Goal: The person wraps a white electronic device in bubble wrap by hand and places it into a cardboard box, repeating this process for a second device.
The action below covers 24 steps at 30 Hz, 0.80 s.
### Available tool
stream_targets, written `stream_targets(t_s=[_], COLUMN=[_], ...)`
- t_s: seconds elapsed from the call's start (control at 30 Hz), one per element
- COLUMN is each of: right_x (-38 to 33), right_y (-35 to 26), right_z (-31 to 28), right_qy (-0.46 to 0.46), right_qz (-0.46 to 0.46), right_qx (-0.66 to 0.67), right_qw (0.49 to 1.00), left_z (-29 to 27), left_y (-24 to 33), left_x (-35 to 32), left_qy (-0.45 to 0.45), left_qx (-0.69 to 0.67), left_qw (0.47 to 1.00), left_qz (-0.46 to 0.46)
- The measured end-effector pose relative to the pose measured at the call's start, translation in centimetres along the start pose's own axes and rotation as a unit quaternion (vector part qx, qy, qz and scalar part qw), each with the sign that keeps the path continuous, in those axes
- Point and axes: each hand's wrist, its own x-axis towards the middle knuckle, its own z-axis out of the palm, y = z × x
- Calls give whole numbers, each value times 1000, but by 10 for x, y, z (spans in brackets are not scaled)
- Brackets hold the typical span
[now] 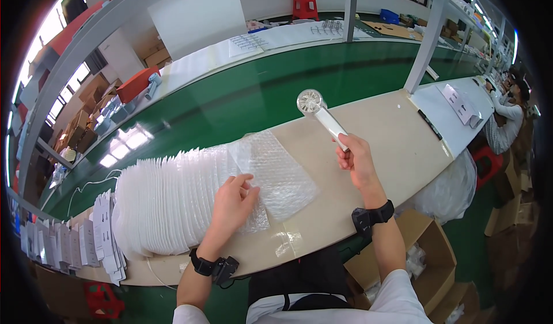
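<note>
Right hand point(358, 158) holds what seems a handheld fan point(328, 122).

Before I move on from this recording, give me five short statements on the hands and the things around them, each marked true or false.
1. The right hand holds a white handheld device with a round, fan-like head. True.
2. Both hands grip that device. False: only the right does; the left hand is at the edge of a loose, clear bubble-wrap sheet.
3. A tightly packed row of translucent white pouches lies to the left of that sheet. True.
4. One wrist is bare. False: a black strap is on the left and a matching black strap on the right.
5. A slim, black, stick-shaped object lies to the right of the right hand. True.
</note>
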Motion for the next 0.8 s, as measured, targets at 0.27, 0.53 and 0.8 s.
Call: stream_targets(t_s=[0.27,0.53,0.8], right_x=[-13,-16,-41], right_y=[6,9,1], right_z=[-5,-11,-26], right_qy=[16,29,-52], right_qz=[0,7,-28], right_qx=[-16,-62,-47], right_qw=[1000,998,997], left_z=[43,57,61], left_y=[19,10,12], left_x=[-24,-20,-16], left_qy=[27,-12,0], left_qx=[83,94,50], left_qw=[919,952,986], left_qz=[385,292,160])
